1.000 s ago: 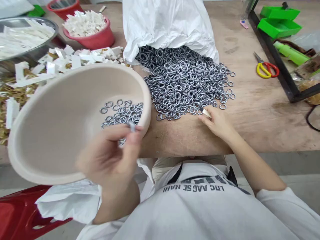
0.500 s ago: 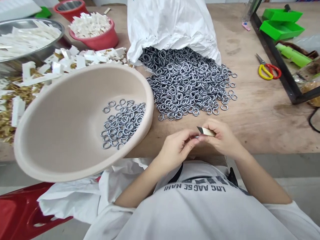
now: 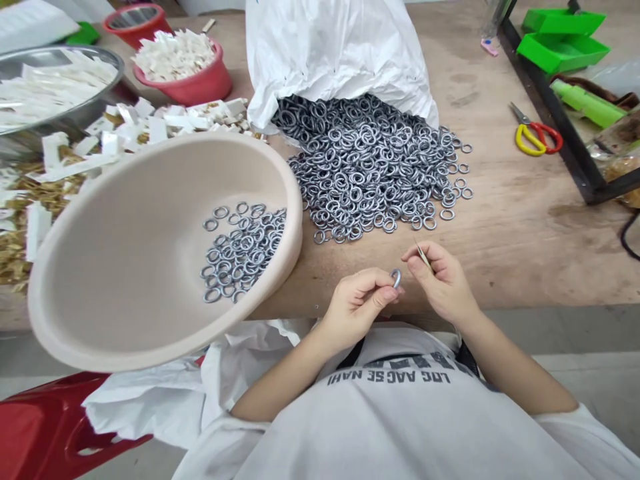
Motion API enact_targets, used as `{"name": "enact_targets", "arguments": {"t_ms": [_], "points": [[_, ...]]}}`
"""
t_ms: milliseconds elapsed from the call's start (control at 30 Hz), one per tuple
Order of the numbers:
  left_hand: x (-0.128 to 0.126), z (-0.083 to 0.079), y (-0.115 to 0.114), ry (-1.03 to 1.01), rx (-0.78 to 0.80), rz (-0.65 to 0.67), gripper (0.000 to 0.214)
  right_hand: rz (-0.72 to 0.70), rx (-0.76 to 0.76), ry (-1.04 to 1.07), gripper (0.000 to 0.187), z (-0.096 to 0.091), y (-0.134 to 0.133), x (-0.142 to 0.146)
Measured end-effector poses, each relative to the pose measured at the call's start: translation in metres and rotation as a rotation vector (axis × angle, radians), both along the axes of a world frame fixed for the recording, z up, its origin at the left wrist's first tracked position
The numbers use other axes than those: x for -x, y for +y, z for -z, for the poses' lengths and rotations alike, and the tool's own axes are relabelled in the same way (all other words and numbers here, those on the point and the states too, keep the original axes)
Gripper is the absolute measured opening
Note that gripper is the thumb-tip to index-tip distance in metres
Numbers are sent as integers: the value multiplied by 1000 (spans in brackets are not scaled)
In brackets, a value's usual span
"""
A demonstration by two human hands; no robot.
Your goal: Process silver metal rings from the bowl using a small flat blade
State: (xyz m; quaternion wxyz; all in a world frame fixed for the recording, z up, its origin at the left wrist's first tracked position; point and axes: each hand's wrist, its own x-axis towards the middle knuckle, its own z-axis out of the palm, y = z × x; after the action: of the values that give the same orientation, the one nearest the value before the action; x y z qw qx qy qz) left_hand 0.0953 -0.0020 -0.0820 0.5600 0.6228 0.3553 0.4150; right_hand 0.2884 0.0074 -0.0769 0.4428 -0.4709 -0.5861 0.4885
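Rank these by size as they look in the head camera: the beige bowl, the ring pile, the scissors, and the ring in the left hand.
1. Bowl, which looks largest, though it sits nearer the camera, so its lead over the pile is unsure.
2. Ring pile.
3. Scissors.
4. Ring in the left hand, smallest.

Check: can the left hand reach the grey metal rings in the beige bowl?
Likely yes: the left hand sits just off the beige bowl, nothing between, though its fingers pinch one metal ring.
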Motion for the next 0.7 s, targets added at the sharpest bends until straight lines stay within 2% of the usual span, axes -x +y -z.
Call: {"name": "enact_targets", "arguments": {"t_ms": [133, 233, 500, 600, 700], "points": [[6, 2, 1, 39, -87, -69, 12, -86, -268, -306, 30, -5, -10, 1], [7, 4, 1, 38, -115, -68, 13, -97, -360, -422, 34, -6, -15, 5], [7, 6, -1, 20, -126, -37, 13, -134, -347, -468, 37, -6, -14, 5], [8, 6, 1, 46, -166, -41, 14, -160, -330, -482, 37, -9, -16, 4], [9, 2, 0, 66, -237, -1, 15, -162, -280, -500, 38, -2, -11, 1]]}}
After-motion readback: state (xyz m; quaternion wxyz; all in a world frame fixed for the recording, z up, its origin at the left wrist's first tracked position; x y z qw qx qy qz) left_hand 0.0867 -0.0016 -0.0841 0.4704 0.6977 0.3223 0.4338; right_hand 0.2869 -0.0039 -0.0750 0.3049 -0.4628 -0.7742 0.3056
